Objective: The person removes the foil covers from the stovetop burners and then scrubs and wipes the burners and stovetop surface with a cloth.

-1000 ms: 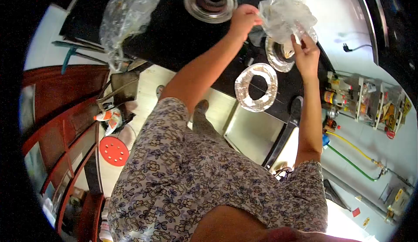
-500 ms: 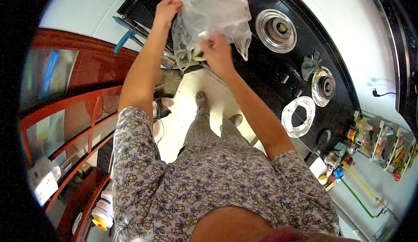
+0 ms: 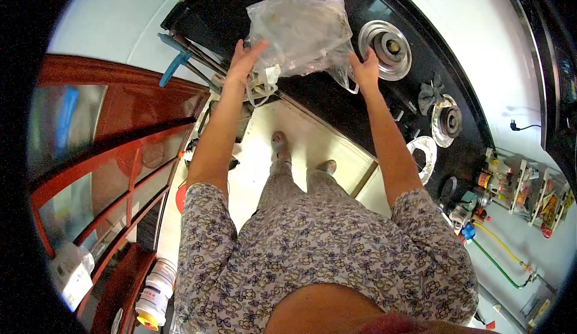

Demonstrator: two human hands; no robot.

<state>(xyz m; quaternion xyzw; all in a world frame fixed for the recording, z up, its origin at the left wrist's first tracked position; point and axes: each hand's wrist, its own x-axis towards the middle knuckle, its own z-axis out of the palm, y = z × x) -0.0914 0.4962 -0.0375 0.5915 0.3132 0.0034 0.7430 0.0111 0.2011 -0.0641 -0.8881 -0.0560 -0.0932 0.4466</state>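
A translucent plastic bag [image 3: 300,30] lies spread on the black countertop [image 3: 225,0], its loop handles hanging over the near edge. At the bag's left side is my left hand [image 3: 244,62], thumb and fingers apart, the thumb against the plastic. My right hand [image 3: 365,72] is at the right side, beside one handle, also with its fingers apart. Neither hand shows a grip on the bag. Something pale shows through the crumpled lower left part of the bag, too unclear to name.
Right of the bag sits a gas burner [image 3: 392,47] with a metal drip pan; another burner [image 3: 451,119] has a foil liner. A loose foil ring [image 3: 425,157] lies nearer. Blue-handled tools [image 3: 174,66] stand at left, by a red-framed glass door [image 3: 129,172].
My right hand has moved from the bag's front to its right side. The left hand has come down from the top left corner, and both hands have opened. The bag lies flatter.
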